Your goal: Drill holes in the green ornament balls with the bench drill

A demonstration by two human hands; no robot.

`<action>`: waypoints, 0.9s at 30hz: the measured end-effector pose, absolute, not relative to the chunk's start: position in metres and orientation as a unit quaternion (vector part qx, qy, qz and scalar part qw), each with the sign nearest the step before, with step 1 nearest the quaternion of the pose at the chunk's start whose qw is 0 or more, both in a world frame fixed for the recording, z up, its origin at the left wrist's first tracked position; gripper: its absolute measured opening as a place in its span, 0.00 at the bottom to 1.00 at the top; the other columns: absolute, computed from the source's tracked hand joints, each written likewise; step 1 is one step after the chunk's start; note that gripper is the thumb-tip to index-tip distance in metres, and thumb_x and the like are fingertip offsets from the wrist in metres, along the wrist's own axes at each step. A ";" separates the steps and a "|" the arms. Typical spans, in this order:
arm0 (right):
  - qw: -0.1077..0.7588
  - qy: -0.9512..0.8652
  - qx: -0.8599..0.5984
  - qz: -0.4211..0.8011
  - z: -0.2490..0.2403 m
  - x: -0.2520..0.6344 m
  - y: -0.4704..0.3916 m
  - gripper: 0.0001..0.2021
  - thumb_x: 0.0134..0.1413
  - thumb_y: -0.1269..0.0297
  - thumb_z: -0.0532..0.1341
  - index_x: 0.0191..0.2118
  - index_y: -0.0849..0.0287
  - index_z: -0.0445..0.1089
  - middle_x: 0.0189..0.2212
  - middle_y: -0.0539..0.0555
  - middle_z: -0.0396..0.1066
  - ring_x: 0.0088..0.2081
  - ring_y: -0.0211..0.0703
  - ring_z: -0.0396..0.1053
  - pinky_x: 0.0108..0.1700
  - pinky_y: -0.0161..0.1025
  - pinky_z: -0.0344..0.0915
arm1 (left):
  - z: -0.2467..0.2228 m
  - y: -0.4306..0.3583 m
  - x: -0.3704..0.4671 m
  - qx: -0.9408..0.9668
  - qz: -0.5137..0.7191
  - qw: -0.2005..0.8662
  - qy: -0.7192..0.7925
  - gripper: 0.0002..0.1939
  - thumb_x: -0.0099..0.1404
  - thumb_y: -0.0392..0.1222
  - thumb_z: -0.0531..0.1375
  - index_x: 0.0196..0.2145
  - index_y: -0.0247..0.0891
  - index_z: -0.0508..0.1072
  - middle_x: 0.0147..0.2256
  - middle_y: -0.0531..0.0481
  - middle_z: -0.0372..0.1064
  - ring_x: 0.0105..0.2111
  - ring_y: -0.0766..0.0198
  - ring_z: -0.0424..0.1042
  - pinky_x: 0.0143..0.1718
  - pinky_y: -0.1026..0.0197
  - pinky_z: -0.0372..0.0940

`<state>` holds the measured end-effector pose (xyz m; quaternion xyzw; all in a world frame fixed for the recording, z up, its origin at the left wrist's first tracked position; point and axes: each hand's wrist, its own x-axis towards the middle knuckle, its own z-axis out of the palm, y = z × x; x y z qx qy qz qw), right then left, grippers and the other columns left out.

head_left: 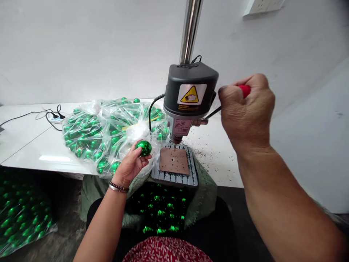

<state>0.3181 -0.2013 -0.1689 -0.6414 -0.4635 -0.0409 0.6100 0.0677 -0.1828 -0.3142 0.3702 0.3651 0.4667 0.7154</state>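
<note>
A shiny green ball point(143, 148) is held in the fingers of my left hand point(133, 163), left of the drill press base and in front of the clear bags. My right hand point(247, 109) is wrapped round the red-knobbed lever point(245, 91) of a small drill press point(192, 87). Its thin drill bit point(175, 147) points down over a brown square board point(174, 165) with a small hole in it. The board lies on the grooved metal base point(192, 174), apart from the ball.
Clear plastic bags point(84, 133) of green balls lie on the white table point(29, 145). Dark shavings are scattered right of the base. More green balls sit below the base in an open sack point(204, 185). Another bag point(24, 214) stands lower left. A power strip point(56, 119) is at the back left.
</note>
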 end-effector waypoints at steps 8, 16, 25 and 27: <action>0.633 -0.501 -0.588 -0.041 -0.171 0.323 -0.199 0.07 0.55 0.69 0.58 0.30 0.61 0.57 0.23 0.43 0.54 0.27 0.26 0.49 0.36 0.31 0.52 | -0.336 -0.194 0.114 0.465 0.402 0.680 0.400 0.29 0.54 0.46 0.68 0.52 0.42 0.65 0.45 0.47 0.71 0.43 0.59 0.74 0.44 0.56 0.70; 0.617 -0.493 -0.614 -0.004 -0.163 0.320 -0.203 0.11 0.57 0.69 0.58 0.28 0.59 0.53 0.21 0.42 0.50 0.27 0.28 0.47 0.35 0.32 0.50 | -0.363 -0.170 0.139 0.689 0.390 0.356 0.497 0.30 0.51 0.44 0.69 0.52 0.38 0.72 0.50 0.43 0.69 0.54 0.51 0.66 0.60 0.48 0.59; 0.614 -0.502 -0.608 -0.013 -0.165 0.320 -0.204 0.12 0.56 0.69 0.58 0.28 0.57 0.51 0.21 0.43 0.49 0.27 0.29 0.47 0.34 0.33 0.50 | -0.371 -0.168 0.149 0.712 0.377 0.343 0.482 0.29 0.52 0.42 0.68 0.52 0.37 0.70 0.50 0.42 0.69 0.53 0.52 0.67 0.59 0.48 0.59; 0.618 -0.502 -0.605 -0.013 -0.165 0.320 -0.205 0.13 0.56 0.69 0.58 0.28 0.57 0.50 0.21 0.43 0.50 0.27 0.30 0.47 0.35 0.33 0.50 | -0.369 -0.168 0.150 0.725 0.373 0.337 0.472 0.29 0.51 0.40 0.68 0.51 0.38 0.71 0.51 0.43 0.68 0.54 0.52 0.67 0.61 0.48 0.58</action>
